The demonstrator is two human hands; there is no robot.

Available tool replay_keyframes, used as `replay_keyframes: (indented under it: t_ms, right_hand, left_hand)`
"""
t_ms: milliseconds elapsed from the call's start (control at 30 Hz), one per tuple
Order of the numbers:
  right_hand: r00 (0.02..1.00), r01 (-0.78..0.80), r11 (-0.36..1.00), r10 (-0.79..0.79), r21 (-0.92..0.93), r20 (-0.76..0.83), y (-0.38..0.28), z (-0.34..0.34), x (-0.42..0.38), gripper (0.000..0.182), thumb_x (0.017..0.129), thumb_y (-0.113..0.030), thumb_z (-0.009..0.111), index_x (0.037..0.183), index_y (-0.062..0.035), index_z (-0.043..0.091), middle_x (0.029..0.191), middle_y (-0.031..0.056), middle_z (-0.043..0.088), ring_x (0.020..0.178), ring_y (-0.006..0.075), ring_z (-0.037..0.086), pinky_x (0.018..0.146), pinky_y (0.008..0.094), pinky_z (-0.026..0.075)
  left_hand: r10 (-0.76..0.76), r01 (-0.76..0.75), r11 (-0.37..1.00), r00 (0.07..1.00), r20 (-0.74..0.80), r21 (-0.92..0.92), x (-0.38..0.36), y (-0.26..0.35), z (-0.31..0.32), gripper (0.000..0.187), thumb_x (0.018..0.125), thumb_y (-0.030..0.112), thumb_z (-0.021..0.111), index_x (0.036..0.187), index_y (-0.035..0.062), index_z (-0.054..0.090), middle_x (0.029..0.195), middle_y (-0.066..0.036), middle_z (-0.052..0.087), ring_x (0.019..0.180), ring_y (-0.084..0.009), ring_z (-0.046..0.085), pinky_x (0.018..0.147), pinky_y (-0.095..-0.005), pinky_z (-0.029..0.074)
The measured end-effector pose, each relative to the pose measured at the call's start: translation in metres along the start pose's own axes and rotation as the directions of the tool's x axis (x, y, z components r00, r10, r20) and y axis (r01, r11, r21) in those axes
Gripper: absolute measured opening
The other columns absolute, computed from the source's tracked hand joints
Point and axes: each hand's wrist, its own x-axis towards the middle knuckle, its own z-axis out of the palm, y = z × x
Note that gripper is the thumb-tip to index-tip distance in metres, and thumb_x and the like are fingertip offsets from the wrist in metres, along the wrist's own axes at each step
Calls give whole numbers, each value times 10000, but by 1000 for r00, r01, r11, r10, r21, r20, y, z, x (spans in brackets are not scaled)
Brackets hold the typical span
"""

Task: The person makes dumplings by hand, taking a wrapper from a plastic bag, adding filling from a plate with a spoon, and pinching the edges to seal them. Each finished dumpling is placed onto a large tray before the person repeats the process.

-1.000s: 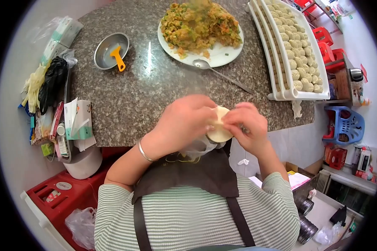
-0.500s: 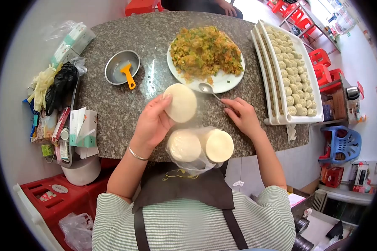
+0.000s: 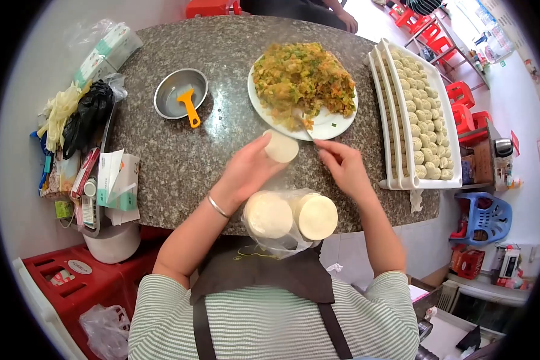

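A round, pale dough wrapper is held in my left hand, close to the front edge of the plate. My right hand grips the handle of a metal spoon, whose bowl is sunk in the filling at the plate's front. That chopped orange and green filling is heaped on a white plate. Just below my hands, two stacks of wrappers, the left stack and the right stack, sit in a clear plastic bag at the table edge.
Stacked white trays of pleated buns stand at the right. A metal bowl with an orange-handled scraper lies to the left. Bags and boxes crowd the left edge. Another person's hand shows beyond the table.
The spoon's bowl has gone from the plate's rim into the filling. My left hand has moved right with the wrapper, which is now tilted lower near the plate.
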Motion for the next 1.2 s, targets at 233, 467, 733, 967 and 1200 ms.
replay_keyframes:
  t_ms: [233, 467, 733, 967, 1200]
  right_hand:
    - [986, 133, 985, -121, -111, 113, -16, -2, -25, 286, 897, -30, 612, 1177, -50, 668, 807, 25, 631, 660, 57, 478, 592, 233, 413]
    - [981, 177, 984, -175, -14, 83, -12, 5, 1, 285, 890, -29, 618, 1169, -49, 670, 807, 29, 628, 650, 61, 467, 583, 231, 403]
    - [1000, 11, 996, -11, 90, -5, 1, 12, -24, 300, 881, -23, 614, 1176, -51, 665, 857, 74, 674, 664, 82, 549, 622, 242, 467]
    - [994, -42, 992, 53, 117, -93, 8, 3, -24, 286, 906, -33, 591, 1184, -33, 657, 840, 52, 679, 695, 71, 567, 638, 238, 476]
    - [995, -67, 983, 53, 171, 84, -7, 8, -25, 292, 912, -46, 589, 1197, -35, 652, 792, 23, 647, 697, 70, 552, 645, 230, 466]
  left_hand:
    - [101, -97, 991, 994, 45, -92, 4, 4, 18, 412, 1032, 212, 392, 1366, -30, 389, 1341, -146, 501, 1256, -244, 482, 1100, -399, 370]
    - [82, -81, 996, 996, 19, -41, 3, 12, 12, 420, 1027, 215, 407, 1350, -53, 397, 1346, -166, 494, 1259, -255, 483, 1099, -409, 378]
    - [90, -87, 993, 995, 34, -81, 0, 7, 13, 409, 1023, 211, 427, 1340, -46, 402, 1336, -157, 508, 1258, -249, 489, 1101, -409, 382]
    - [74, -66, 987, 996, 50, -144, 0, 3, 6, 421, 1023, 214, 427, 1358, -38, 389, 1365, -153, 487, 1277, -249, 470, 1102, -405, 375]
    - [59, -39, 986, 991, 122, -163, 3, 3, 9, 431, 1026, 215, 405, 1386, -19, 370, 1395, -150, 459, 1292, -256, 453, 1110, -413, 361]
